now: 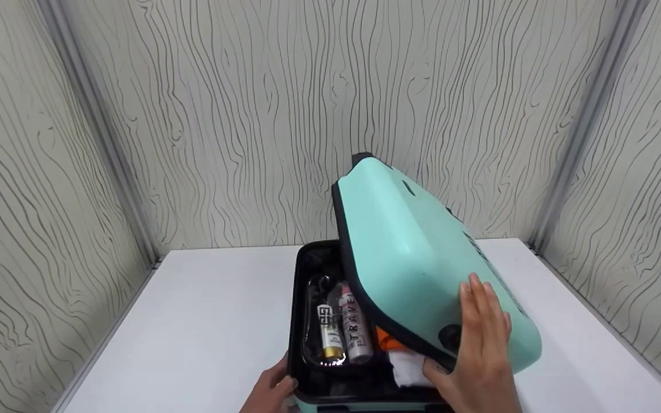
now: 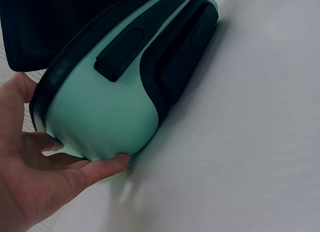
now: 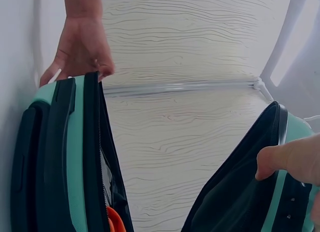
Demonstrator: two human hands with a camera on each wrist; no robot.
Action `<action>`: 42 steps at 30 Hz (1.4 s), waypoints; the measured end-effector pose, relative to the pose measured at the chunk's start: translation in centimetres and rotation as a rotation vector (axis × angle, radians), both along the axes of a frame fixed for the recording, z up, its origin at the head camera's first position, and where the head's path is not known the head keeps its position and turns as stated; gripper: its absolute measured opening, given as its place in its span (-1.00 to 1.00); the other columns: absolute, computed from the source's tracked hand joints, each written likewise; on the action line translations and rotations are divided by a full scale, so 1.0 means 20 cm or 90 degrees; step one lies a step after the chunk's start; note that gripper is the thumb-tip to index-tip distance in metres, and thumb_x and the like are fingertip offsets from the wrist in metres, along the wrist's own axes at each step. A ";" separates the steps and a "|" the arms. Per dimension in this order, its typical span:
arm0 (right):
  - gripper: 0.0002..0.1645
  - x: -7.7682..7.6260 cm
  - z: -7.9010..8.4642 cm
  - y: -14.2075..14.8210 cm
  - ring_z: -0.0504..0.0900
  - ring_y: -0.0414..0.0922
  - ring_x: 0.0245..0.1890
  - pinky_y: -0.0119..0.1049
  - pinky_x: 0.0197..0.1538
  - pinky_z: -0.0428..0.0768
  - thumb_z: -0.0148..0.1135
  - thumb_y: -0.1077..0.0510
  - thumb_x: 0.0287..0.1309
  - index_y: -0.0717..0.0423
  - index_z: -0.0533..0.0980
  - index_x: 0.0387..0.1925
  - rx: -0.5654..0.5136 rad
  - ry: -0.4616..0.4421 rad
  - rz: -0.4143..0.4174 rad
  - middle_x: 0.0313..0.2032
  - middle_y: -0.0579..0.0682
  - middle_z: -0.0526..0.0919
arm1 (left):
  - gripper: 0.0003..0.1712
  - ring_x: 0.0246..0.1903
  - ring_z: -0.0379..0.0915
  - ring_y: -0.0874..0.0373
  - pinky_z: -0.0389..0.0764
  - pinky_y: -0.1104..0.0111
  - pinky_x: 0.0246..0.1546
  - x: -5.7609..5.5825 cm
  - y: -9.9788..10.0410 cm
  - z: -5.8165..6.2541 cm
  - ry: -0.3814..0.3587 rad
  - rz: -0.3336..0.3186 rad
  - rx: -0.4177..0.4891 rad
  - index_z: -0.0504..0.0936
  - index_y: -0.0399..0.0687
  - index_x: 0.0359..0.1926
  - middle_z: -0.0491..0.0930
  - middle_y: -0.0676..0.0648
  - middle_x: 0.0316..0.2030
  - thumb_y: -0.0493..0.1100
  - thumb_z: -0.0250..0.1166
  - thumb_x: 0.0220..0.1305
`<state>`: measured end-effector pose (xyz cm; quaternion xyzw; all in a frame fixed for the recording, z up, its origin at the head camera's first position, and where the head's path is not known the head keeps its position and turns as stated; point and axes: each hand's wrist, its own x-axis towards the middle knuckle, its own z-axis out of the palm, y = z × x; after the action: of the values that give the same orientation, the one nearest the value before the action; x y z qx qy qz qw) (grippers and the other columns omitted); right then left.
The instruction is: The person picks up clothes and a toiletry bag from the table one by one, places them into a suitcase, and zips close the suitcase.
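A mint-green suitcase stands partly open, its lid (image 1: 405,246) tilted up to the right over the black-lined base (image 1: 307,378). My right hand (image 1: 479,350) holds the lid's near edge, fingers spread along the shell and thumb (image 3: 272,159) over the black rim. At the base's near left corner, my left hand (image 2: 40,177) grips the shell from the side. Inside the base lies a clear pouch with a white-and-gold tube (image 1: 330,332) and a bottle marked TRAVEL (image 1: 356,330). Beside it show an orange item (image 1: 388,342) and something white (image 1: 408,367); the lid hides the rest.
The suitcase rests on a white table (image 1: 210,321), with table surface to either side. Behind stands a wood-grain patterned panel wall (image 1: 250,115), with more panels at left and right. A black handle (image 2: 177,52) runs along the suitcase's near side.
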<state>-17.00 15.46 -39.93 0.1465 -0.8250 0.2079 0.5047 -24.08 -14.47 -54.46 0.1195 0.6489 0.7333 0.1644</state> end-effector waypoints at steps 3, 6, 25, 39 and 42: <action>0.52 0.00 -0.02 -0.02 0.19 0.23 0.29 0.43 -0.08 0.22 0.57 0.27 -0.99 0.29 0.13 0.34 0.018 0.008 0.002 0.35 0.23 0.19 | -0.17 0.15 0.33 -0.27 0.42 -0.17 0.01 0.00 0.01 0.00 -0.001 -0.008 0.019 -0.17 -0.38 0.40 0.14 -0.42 0.31 -0.29 -0.04 0.13; 0.51 -0.01 -0.03 -0.03 0.21 0.25 0.26 0.42 -0.10 0.21 0.57 0.26 -1.00 0.28 0.15 0.34 0.032 0.007 -0.003 0.35 0.22 0.20 | -0.16 0.16 0.32 -0.28 0.45 -0.15 -0.02 0.01 0.02 0.00 -0.010 -0.011 0.031 -0.17 -0.33 0.41 0.14 -0.41 0.31 -0.29 -0.03 0.14; 0.30 -0.04 -0.14 -0.14 0.26 0.27 0.21 0.36 -0.07 0.17 0.29 0.29 -0.94 0.29 0.28 0.26 0.134 0.057 0.002 0.29 0.24 0.29 | -0.20 0.17 0.32 -0.19 0.43 -0.13 0.04 -0.01 0.03 0.00 -0.014 -0.019 0.006 -0.09 -0.27 0.42 0.13 -0.33 0.34 -0.26 -0.03 0.17; -0.30 -0.10 -0.25 -0.26 0.41 0.25 0.12 0.36 -0.10 0.21 -0.37 0.29 -0.03 0.19 0.42 0.17 0.196 0.122 0.002 0.16 0.19 0.47 | -0.23 0.19 0.28 -0.08 0.47 -0.11 -0.01 -0.03 0.02 0.00 -0.026 -0.037 -0.010 0.00 -0.04 0.44 0.16 -0.19 0.36 -0.18 0.00 0.21; -0.39 -0.10 -0.28 -0.29 0.41 0.23 0.14 0.36 -0.08 0.22 -0.37 0.29 0.17 0.14 0.42 0.19 0.202 0.121 -0.004 0.18 0.14 0.47 | -0.24 0.18 0.28 -0.06 0.49 -0.08 -0.02 -0.03 0.01 0.01 -0.030 -0.029 -0.030 0.02 -0.07 0.43 0.20 -0.20 0.34 -0.14 0.01 0.22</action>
<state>-19.00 9.65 -45.48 0.2408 -0.7967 0.0589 0.5512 -24.66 -14.32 -54.34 0.1127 0.6588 0.7167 0.1990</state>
